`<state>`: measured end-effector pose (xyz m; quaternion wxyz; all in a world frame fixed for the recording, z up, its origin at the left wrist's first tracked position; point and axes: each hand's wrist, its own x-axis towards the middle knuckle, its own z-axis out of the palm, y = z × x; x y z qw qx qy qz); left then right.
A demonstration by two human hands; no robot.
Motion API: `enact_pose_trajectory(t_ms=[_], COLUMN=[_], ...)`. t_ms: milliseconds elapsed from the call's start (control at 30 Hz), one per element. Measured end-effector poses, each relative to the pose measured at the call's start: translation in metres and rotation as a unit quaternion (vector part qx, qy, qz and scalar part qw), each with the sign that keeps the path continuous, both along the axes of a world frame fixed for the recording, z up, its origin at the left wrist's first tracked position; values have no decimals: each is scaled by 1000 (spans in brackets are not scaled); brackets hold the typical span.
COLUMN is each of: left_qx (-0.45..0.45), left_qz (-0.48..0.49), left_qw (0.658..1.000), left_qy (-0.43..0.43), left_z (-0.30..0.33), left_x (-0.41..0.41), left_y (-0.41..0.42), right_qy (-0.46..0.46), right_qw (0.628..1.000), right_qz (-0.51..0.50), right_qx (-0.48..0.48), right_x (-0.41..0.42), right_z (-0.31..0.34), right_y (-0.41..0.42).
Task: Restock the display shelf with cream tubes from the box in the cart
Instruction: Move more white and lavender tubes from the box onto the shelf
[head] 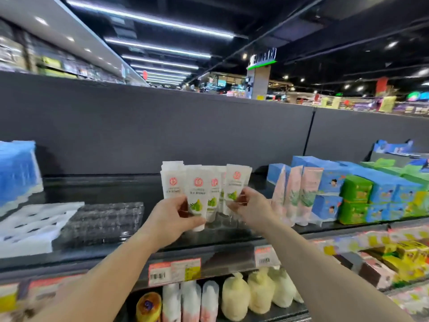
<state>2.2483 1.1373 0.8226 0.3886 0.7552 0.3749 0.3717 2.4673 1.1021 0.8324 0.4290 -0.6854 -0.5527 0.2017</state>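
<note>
both forearms are reaching up from the bottom edge toward the display shelf (pixel 116 182). left hand (pixel 173 211) is gripping one cream tube (pixel 197 201), fingers curled round its lower end; right hand (pixel 249 205) is pinching the lower part of another tube (pixel 235 182). each tube's long axis is standing upright, flat crimped end up. further white tubes (pixel 171 180) are standing in a row just behind and between the hands, so the open slots are lying directly ahead of the fingers. pink tubes (pixel 301 194) are standing just to the right. box and cart are not showing.
</note>
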Motion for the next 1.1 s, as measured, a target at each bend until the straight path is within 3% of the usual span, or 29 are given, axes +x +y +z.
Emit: enact_pose_trajectory(t_ms=[67,167,500,933,1100], left_qx=[-4,-12,-29,-28,-10], left_qz=[26,46,79,87,95], left_qw=[1000,999,996,996,995], left_qy=[4,-2,-3,-4,4], left_z=[-2,-5,-3,2,5], left_x=[5,8,14,16,21], left_y=[-5,-13,-22,-27,-30], right_qy=[36,19,-32,-141,-53], right_qw=[998,995,993,978,992], right_qz=[52,95,113,96,84], right_qx=[-4,-9,-6,-118,-76], right_x=[5,11,19,15,16], right_z=[-4,-8,-17,-8,-6], right_y=[6,10,20,32,16])
